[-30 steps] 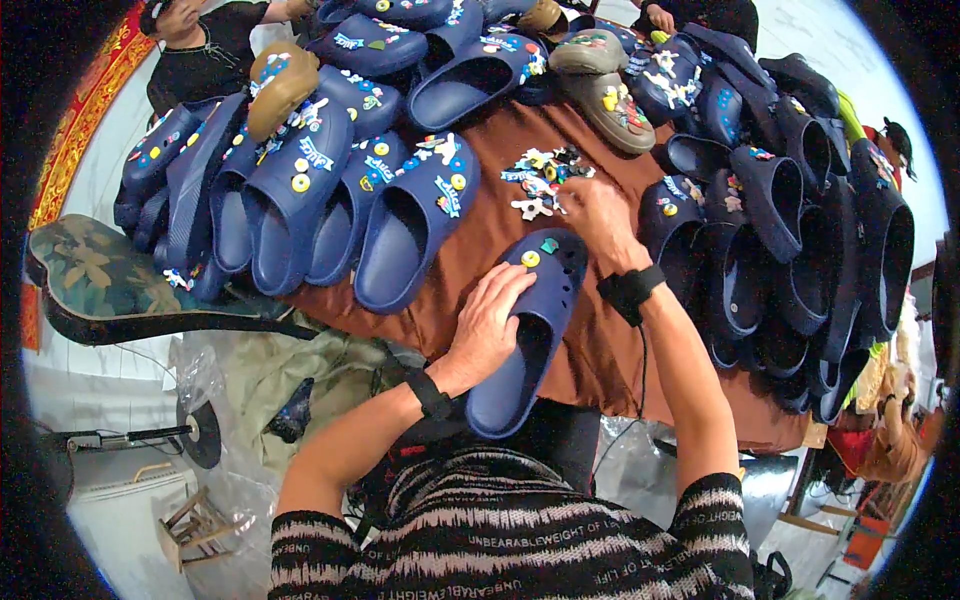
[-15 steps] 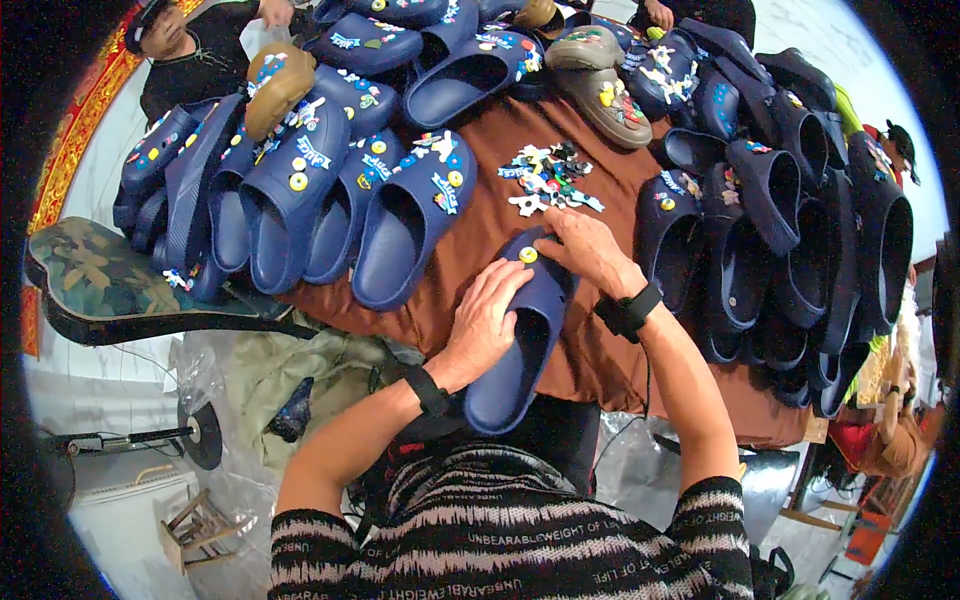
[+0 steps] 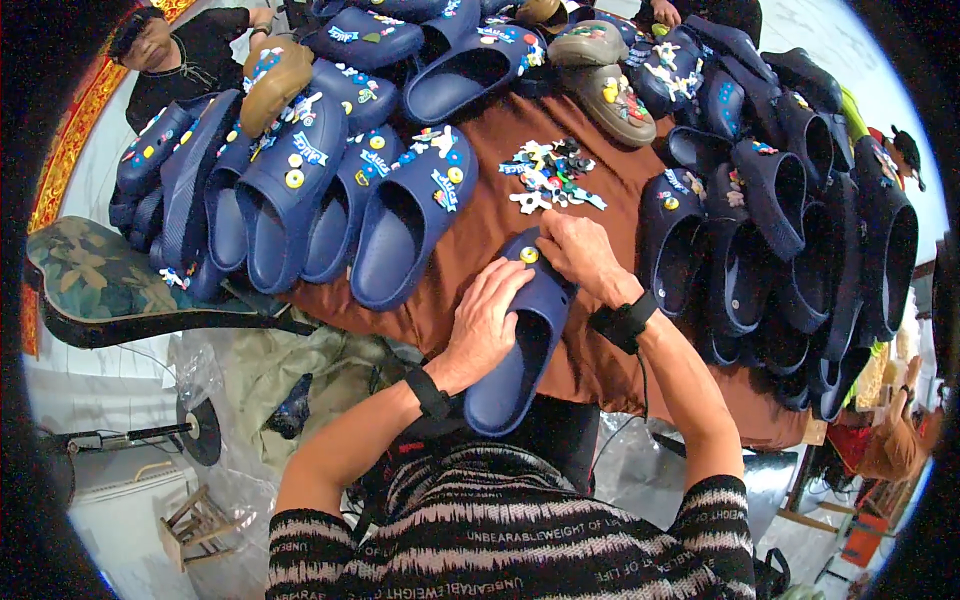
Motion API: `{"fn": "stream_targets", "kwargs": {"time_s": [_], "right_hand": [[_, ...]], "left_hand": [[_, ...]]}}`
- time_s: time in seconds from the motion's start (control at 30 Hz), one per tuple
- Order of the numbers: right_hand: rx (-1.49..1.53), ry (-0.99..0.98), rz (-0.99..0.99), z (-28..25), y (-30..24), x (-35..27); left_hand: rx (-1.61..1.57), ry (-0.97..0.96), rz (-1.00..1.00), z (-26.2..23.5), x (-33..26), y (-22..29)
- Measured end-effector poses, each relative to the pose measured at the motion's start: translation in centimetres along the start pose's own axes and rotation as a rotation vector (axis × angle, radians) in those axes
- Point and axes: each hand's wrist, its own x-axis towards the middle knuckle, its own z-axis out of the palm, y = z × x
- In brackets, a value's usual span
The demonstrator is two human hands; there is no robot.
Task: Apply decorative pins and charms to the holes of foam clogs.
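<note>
A navy blue clog [image 3: 498, 395] lies at the table's near edge, its toe pointing away from me and its heel over my lap. My left hand [image 3: 485, 320] is wrapped over its left side, fingers on the upper. One round yellow-and-white charm [image 3: 529, 255] sits on the upper beside those fingertips. My right hand [image 3: 582, 255] is curled closed on the toe's right side; whatever its fingers pinch is hidden beneath them. Just beyond the toe, a heap of small loose charms [image 3: 550, 175] in white, black, blue and green rests on the brown cloth [image 3: 480, 225].
Decorated navy clogs [image 3: 400, 235] crowd the left and back; more clogs [image 3: 735, 260] are stacked at right. Brown clogs [image 3: 615, 105] lie among them. A camouflage-patterned seat [image 3: 110, 265] stands left. Across the table is a person in black [image 3: 185, 65]; another person's hand [image 3: 665, 12] shows farther right.
My right hand has curled its fingers in tighter at the clog's toe and turned slightly. The left hand and clog hold their place. The person across has shifted.
</note>
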Motion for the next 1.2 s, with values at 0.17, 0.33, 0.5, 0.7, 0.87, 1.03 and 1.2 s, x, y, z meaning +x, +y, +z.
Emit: {"fn": "stream_targets", "kwargs": {"time_s": [0.17,0.33,0.5,0.7,0.87,1.03,1.2], "right_hand": [[0.101,0.014,0.059,-0.6,-0.6,-0.2],[0.334,0.186,0.131,-0.5,1.1,0.6],[0.246,0.296,0.206,-1.5,2.8,2.8],[0.069,-0.008,-0.17,-0.1,1.2,0.5],[0.016,-0.112,-0.188,-1.4,-2.0,-0.7],[0.007,-0.048,-0.25,-0.8,-1.6,-0.1],[-0.034,-0.061,-0.206,0.2,-1.7,0.7]], "left_hand": [[-0.009,0.009,-0.003,-0.1,0.0,-0.1],[-0.015,0.007,0.002,-0.2,0.0,0.1],[-0.073,0.07,-0.071,0.4,-0.4,-0.1],[-0.042,0.047,-0.089,0.3,-0.1,0.3],[-0.029,0.024,-0.132,-0.1,-0.5,0.1],[-0.005,0.016,-0.147,0.1,-0.3,0.5],[-0.015,0.008,-0.161,-0.1,-0.5,0.7]]}}
